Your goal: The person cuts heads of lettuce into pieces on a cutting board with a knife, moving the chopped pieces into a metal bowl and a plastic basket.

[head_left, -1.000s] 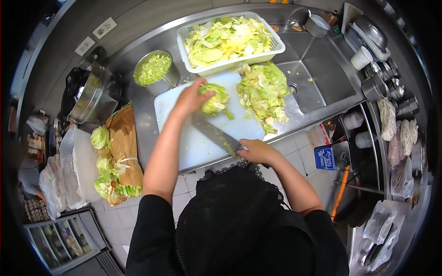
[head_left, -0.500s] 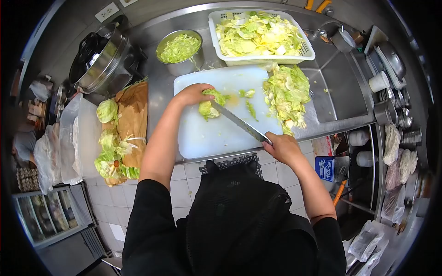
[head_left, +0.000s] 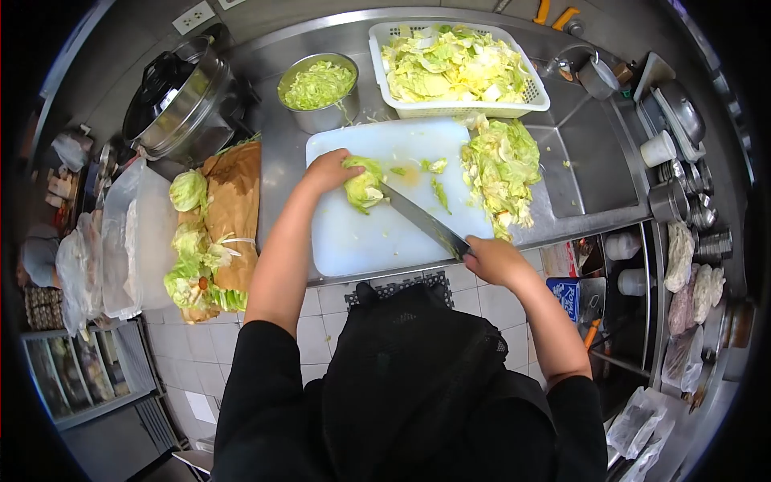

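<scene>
My right hand point(head_left: 493, 259) is closed round the handle of a large knife point(head_left: 423, 219). Its blade slants up and left across a white cutting board point(head_left: 345, 245), the tip at the right side of a piece of lettuce point(head_left: 364, 189). My left hand point(head_left: 328, 170) grips that lettuce from its upper left, the fingers curled on it. Small green scraps point(head_left: 439, 193) lie on the board to the right of the blade. A heap of loose lettuce leaves point(head_left: 504, 161) covers the board's right edge and spills past it.
Behind the board stand a steel pot point(head_left: 317, 120) of shredded lettuce and a white basket point(head_left: 462, 107) piled with leaves. To the right is a steel sink point(head_left: 590, 173). On the left, lettuce heads point(head_left: 189, 191) lie by brown paper point(head_left: 233, 181), beside a clear plastic bin point(head_left: 152, 265).
The lettuce has turned a little under my left hand, showing a rounder side. The knife has shifted slightly, its tip now at the lettuce's right side rather than over its top.
</scene>
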Motion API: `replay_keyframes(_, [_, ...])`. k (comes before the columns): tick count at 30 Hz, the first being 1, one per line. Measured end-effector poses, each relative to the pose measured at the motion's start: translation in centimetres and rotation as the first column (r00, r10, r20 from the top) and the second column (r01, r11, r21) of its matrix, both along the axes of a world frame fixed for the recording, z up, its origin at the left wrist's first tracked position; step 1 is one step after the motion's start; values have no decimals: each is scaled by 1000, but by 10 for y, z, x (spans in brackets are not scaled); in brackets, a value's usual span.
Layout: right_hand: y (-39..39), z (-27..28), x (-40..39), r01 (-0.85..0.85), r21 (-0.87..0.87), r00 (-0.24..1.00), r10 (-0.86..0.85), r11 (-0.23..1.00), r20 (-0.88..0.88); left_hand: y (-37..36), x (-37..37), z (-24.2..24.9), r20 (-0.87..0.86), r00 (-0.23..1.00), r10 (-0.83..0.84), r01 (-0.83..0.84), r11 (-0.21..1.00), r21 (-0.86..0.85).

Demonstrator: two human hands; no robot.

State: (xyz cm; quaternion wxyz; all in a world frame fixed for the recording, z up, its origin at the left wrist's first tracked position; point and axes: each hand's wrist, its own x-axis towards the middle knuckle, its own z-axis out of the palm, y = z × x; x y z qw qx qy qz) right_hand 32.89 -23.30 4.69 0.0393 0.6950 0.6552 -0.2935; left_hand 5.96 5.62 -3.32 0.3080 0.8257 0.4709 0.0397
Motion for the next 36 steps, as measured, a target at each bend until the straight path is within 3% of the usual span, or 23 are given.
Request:
replay_keyframes(1, [-9,0,3,39,-1,998,-39,999,-45,-9,-5,9,0,1000,9,-9,1000,3])
replay_keyframes(3, [-24,-6,-2,79,26,995,-77,997,-66,-32,-17,25,-146,954,263,-278,955,-101])
replay_keyframes(6, [-28,-12,-15,133,102,989,-125,986,-82,-62,-16,35,-108,929,353,-366,920,-142])
replay_keyframes(7, [-24,-8,-22,138,141,989,-128,980,-76,-61,-16,27,-107,930,351,-364,920,-143])
replay_keyframes(9, [-15,4,-36,142,228,989,-131,963,-64,-58,-20,4,-23,947,320,-318,945,76])
replay_keyframes(12, [-4,14,-47,139,337,988,-108,931,-109,-64,-14,21,-42,938,344,-343,939,34])
replay_keyframes(15, [7,11,-56,112,291,992,-90,950,-88,-62,-13,11,-88,931,354,-343,932,118])
replay_keyframes(18, [18,-30,-53,35,176,999,-35,984,-5,-63,-11,10,-89,932,352,-338,930,143])
replay_keyframes(22, [17,-40,-30,11,279,998,9,960,-69,-58,-19,7,-95,929,359,-344,928,142])
replay_keyframes(23, [18,-26,-19,157,21,941,-143,987,-306,-60,-22,15,-79,916,393,-396,918,-29])
replay_keyframes(24, [18,-17,-7,230,-262,814,-333,937,-477,-61,-23,21,-68,901,429,-433,879,-201])
replay_keyframes(26, [4,-26,6,282,-272,760,-388,920,-522,-60,-30,12,-19,900,435,-429,878,-213])
replay_keyframes(28, [-5,-21,7,429,-194,761,-468,882,-449,-64,-34,10,19,899,438,-423,878,-225])
replay_keyframes(30, [-8,-16,5,453,-164,768,-477,876,-427,-72,-35,8,355,865,354,-377,926,-5])
replay_keyframes(34, [-6,-14,0,429,-52,836,-418,902,-356,-107,-45,19,320,922,217,-283,943,176])
replay_keyframes(35, [-6,-22,-1,430,-58,833,-421,901,-358,-115,-52,5,318,946,70,-191,910,367])
replay_keyframes(36, [-7,-35,-3,384,58,894,-356,921,-272,-125,-59,-6,286,955,-74,-98,835,542])
